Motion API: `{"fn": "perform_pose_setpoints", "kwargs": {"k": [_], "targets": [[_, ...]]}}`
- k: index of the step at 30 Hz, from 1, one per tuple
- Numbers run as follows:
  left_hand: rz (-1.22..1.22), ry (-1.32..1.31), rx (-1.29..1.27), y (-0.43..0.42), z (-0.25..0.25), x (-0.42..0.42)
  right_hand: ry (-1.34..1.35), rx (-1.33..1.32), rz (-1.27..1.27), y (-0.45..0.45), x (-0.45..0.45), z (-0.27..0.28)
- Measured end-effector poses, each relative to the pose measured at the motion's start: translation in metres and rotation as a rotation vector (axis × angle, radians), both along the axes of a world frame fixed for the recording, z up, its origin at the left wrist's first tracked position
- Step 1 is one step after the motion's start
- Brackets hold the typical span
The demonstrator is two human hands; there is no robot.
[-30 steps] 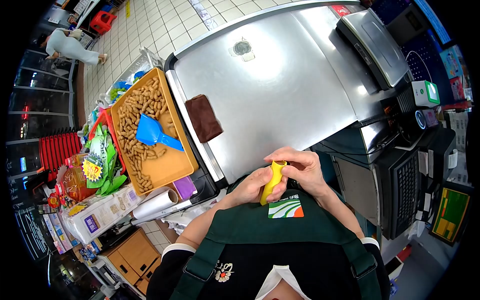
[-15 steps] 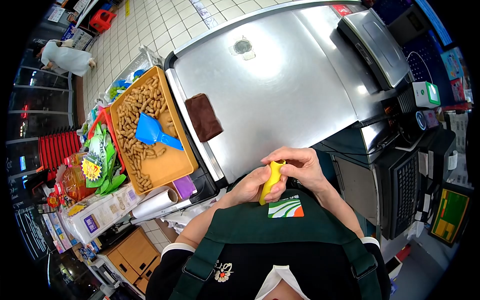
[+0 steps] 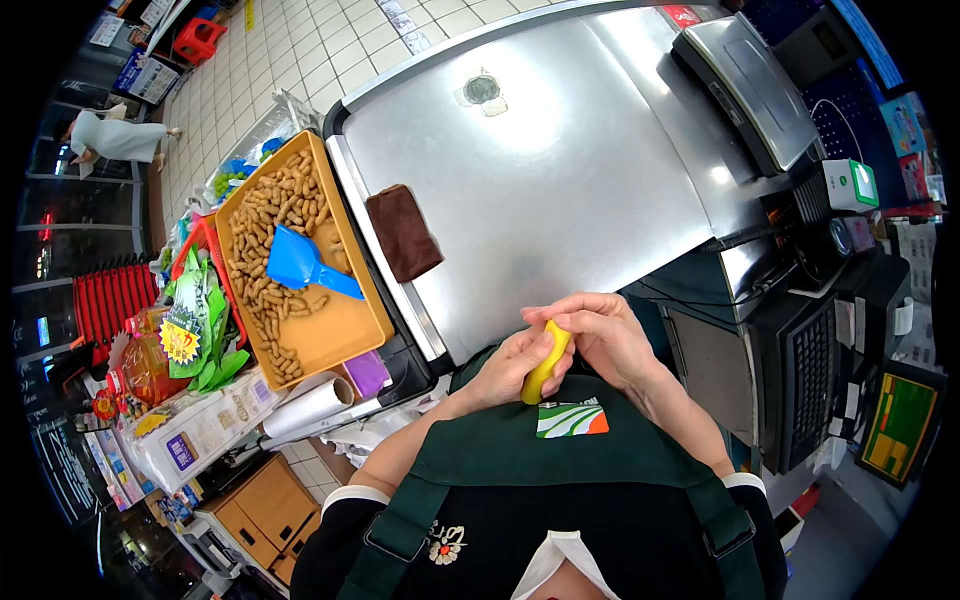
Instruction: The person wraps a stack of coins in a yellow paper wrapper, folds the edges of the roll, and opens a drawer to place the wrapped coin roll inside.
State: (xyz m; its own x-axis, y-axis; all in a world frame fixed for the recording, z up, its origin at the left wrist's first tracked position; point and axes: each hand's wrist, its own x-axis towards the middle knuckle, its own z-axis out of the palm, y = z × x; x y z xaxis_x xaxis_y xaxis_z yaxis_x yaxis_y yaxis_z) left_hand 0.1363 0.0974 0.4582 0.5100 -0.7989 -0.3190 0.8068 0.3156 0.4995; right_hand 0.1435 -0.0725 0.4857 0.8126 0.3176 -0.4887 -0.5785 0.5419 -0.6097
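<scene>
In front of my green apron, my left hand (image 3: 512,370) wraps round a smooth, short yellow roll-like thing (image 3: 541,376). It stands tilted, its lower end close to the apron's printed patch. I cannot make out exactly what kind of thing it is. My right hand (image 3: 612,337) curls in from the other side, its thumb and fingers closed at the upper end of the yellow thing. That upper end is partly hidden by the fingers. Beyond both hands a folded brown cloth (image 3: 403,233) lies on the steel counter (image 3: 560,200).
A tan tray (image 3: 335,335) of peanuts (image 3: 290,205) with a blue scoop (image 3: 305,265) stands left of the counter. A scale-like metal device (image 3: 750,90) and a keyboard (image 3: 808,385) are at the right. At far left, a person (image 3: 115,137) stands on the tiled floor.
My right fingers have shifted and straightened slightly at the top of the yellow thing, covering its open-looking end. The person at the far left has changed posture.
</scene>
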Motion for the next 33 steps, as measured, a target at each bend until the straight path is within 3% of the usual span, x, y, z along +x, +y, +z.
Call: {"fn": "perform_pose_setpoints", "kwargs": {"k": [16,19,21,28,33], "targets": [[0.018,-0.101,0.036,-0.001,-0.007,-0.007,0.126,-0.029,-0.046,0.007,-0.003,0.006],[0.015,-0.086,0.047,0.001,-0.003,-0.008,0.095,-0.076,0.036,0.003,-0.005,0.006],[0.039,-0.043,0.028,0.001,-0.001,-0.004,0.113,0.191,0.004,-0.001,0.0,0.006],[0.059,-0.05,-0.052,0.001,-0.005,-0.003,0.094,0.072,-0.018,0.003,-0.013,-0.005],[0.06,-0.054,-0.042,0.001,-0.005,-0.004,0.147,0.16,-0.051,0.005,-0.013,-0.007]]}}
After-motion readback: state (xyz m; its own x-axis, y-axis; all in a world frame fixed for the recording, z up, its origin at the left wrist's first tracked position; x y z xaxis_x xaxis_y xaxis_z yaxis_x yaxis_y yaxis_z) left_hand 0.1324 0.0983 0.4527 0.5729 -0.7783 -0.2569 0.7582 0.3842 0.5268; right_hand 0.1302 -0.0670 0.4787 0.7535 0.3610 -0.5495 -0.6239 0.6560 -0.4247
